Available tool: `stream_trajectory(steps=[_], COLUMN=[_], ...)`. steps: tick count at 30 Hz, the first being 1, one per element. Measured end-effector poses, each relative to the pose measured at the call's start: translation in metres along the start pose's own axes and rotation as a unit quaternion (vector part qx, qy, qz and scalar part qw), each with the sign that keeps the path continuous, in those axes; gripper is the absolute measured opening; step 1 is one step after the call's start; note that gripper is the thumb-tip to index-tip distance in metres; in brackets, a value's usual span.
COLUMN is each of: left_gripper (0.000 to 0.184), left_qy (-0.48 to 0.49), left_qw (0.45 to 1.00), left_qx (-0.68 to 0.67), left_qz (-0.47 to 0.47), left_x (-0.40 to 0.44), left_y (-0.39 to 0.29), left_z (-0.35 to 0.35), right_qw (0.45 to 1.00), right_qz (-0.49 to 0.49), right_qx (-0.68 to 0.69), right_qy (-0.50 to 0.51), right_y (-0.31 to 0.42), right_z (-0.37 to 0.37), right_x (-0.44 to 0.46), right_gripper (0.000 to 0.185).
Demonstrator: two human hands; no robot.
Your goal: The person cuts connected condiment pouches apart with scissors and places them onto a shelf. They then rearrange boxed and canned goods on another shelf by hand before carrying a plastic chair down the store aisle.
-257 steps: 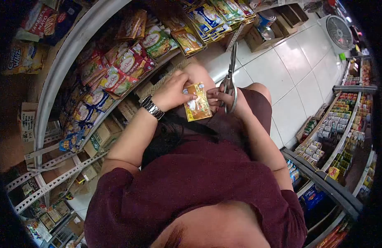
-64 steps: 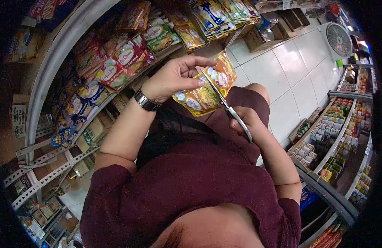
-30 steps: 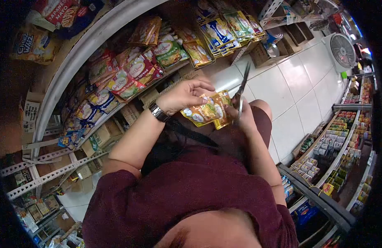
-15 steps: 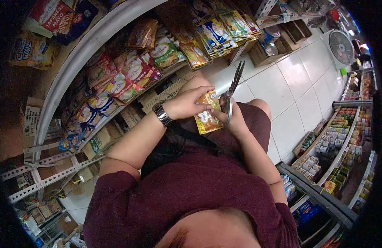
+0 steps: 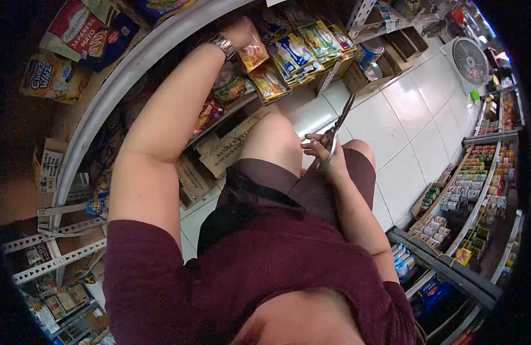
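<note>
My left hand (image 5: 238, 33), with a metal watch on its wrist, is up at the shelf. Its fingers are mostly hidden behind an orange sachet (image 5: 253, 53), which it holds above other packs. In my right hand (image 5: 326, 150), over my right knee, are scissors (image 5: 341, 118) with the blades pointing up and away. The handles loop round that hand, and some of its fingers are spread. A stack of yellow sachets (image 5: 269, 82) lies just below the orange sachet. Blue and yellow sachets (image 5: 292, 53) lie to its right.
A metal shelf edge (image 5: 107, 80) curves across the left. Cardboard (image 5: 228, 146) sits under the sachet shelf. White floor tiles (image 5: 392, 123) lie ahead, with a fan (image 5: 468, 60) at the far right. Shelves of cans (image 5: 462, 192) stand on the right.
My left hand has moved from my lap up to the shelf, with an orange sachet in it. My right hand no longer touches a sachet and still holds the scissors.
</note>
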State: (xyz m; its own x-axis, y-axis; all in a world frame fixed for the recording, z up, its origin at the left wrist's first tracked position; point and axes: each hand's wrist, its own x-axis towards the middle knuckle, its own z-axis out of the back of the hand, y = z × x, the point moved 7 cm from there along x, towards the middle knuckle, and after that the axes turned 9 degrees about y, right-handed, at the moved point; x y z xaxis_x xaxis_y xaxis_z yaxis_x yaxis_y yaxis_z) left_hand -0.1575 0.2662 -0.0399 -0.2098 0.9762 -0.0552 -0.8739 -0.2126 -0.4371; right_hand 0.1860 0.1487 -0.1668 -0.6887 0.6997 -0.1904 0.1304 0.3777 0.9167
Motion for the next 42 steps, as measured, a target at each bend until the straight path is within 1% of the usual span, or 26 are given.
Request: stream_trajectory(steps=[3,4,8,11,13,16,18,20,22,25,26,28,29,30,31,32,33,34,35,37,38,39,41,42], left_gripper=[0.034,0.033,0.030,0.028,0.027,0.025,0.024,0.023,0.022,0.025,0.024,0.023,0.026,0.033,0.041,0.050,0.060,0.071,0.082,0.100,0.110,0.110,0.110,0.112], left_qy=[0.043,0.056,0.079,0.083,0.086,0.089,0.107,0.147,0.216,0.305,0.255,0.149,0.134,0.063,-0.006,-0.008,-0.039,-0.072,-0.136,-0.014,-0.028,-0.029,0.006,-0.028], left_qw=[0.997,0.995,0.989,0.984,0.980,0.971,0.958,0.938,0.909,0.886,0.909,0.950,0.960,0.978,0.988,0.996,0.998,0.997,0.991,0.991,0.993,0.994,0.993,0.994], left_qx=[0.060,0.076,0.123,0.151,0.174,0.221,0.265,0.314,0.357,0.345,0.325,0.268,0.244,0.197,0.150,0.089,0.056,0.022,0.016,-0.046,-0.047,-0.045,-0.016,-0.091], left_qz=[0.025,0.030,0.035,0.035,0.035,0.031,0.021,0.012,0.007,0.047,0.052,0.052,0.027,-0.009,-0.048,-0.003,0.006,0.013,-0.014,0.125,0.100,0.100,0.118,0.058], left_x=[0.031,0.037,0.047,0.046,0.042,0.033,0.021,0.007,-0.005,-0.006,-0.004,-0.017,-0.023,-0.036,-0.052,-0.071,-0.082,-0.092,-0.097,-0.111,-0.115,-0.119,-0.125,-0.125], left_y=[-0.004,-0.005,-0.003,0.000,0.002,-0.001,-0.010,-0.019,-0.020,-0.005,-0.006,-0.026,-0.039,-0.045,-0.047,-0.043,-0.024,-0.006,0.024,0.068,0.074,0.071,0.067,0.063], left_z=[-0.007,-0.011,-0.022,-0.026,-0.026,-0.027,-0.033,-0.043,-0.060,-0.077,-0.071,-0.047,-0.037,-0.023,-0.008,0.006,0.014,0.022,0.023,0.025,0.030,0.034,0.038,0.039], right_qw=[1.000,0.999,0.998,0.999,0.999,0.999,0.999,0.999,0.998,0.994,0.998,0.996,0.996,0.996,0.995,0.993,0.994,0.997,0.999,0.998,0.998,0.998,0.995,0.995], right_qz=[0.006,0.010,-0.009,-0.010,-0.051,-0.035,-0.037,-0.040,-0.054,-0.079,-0.046,-0.047,-0.052,-0.049,-0.072,-0.097,-0.096,-0.071,-0.046,-0.052,-0.054,-0.052,-0.055,-0.053], right_qx=[-0.020,-0.030,-0.055,-0.030,-0.014,-0.027,-0.022,-0.016,-0.028,-0.073,-0.042,-0.073,-0.074,-0.074,-0.068,-0.060,-0.058,-0.038,-0.019,-0.023,-0.027,-0.026,-0.078,-0.078], right_qy=[0.014,0.024,0.012,0.010,0.006,0.027,0.018,0.012,0.014,0.019,0.011,0.009,0.007,0.011,0.013,0.013,0.010,0.013,0.016,0.022,0.029,0.030,0.028,0.025], right_y=[-0.002,-0.002,-0.001,0.000,-0.004,-0.009,-0.010,-0.012,-0.013,-0.012,-0.021,-0.020,-0.017,-0.013,-0.013,-0.015,-0.017,-0.017,-0.016,-0.019,-0.019,-0.019,-0.019,-0.021], right_z=[0.002,0.001,0.002,0.001,-0.001,-0.001,0.000,-0.001,0.001,0.000,0.004,0.004,0.004,0.003,0.003,0.003,0.003,0.003,0.001,-0.002,-0.005,-0.006,-0.006,-0.004], right_x=[0.001,0.001,0.000,0.000,0.000,0.005,0.004,0.004,0.005,0.003,0.005,0.002,0.001,0.002,0.001,0.000,0.000,0.001,0.001,0.001,0.001,0.001,0.002,0.001], right_gripper=[0.021,0.028,0.025,0.025,0.023,0.021,0.021,0.021,0.022,0.023,0.024,0.026,0.025,0.025,0.025,0.024,0.024,0.024,0.023,0.022,0.022,0.022,0.020,0.020])
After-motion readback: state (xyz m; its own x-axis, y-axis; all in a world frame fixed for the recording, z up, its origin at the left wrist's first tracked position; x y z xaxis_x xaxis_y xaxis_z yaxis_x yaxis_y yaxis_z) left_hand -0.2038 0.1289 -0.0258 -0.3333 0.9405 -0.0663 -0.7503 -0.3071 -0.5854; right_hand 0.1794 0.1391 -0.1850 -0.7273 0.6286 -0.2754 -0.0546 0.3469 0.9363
